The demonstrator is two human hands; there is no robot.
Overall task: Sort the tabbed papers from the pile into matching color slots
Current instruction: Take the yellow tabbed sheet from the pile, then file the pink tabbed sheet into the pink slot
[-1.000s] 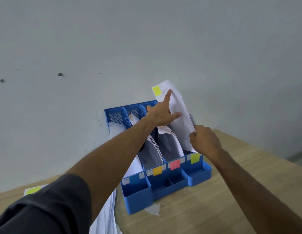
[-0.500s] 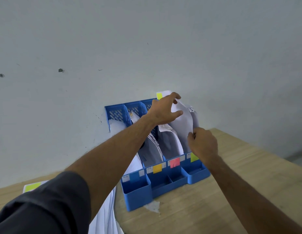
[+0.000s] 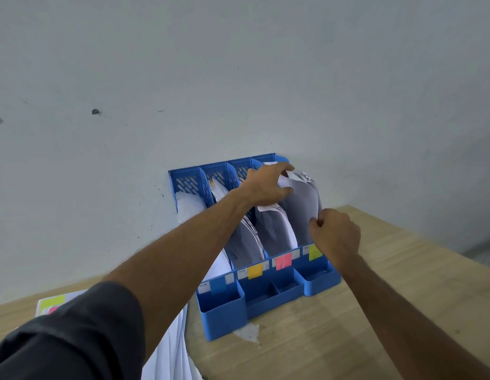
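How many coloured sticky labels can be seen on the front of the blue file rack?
3: an orange label on the second slot from the left, a pink label on the third, a yellow-green label on the rightmost, beside the right hand. The leftmost slot shows none.

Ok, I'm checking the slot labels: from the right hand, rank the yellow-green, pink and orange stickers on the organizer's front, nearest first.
From the right hand:
1. Yellow-green sticker, rightmost, just below the hand.
2. Pink sticker, next to the left.
3. Orange sticker, farthest left of the three.
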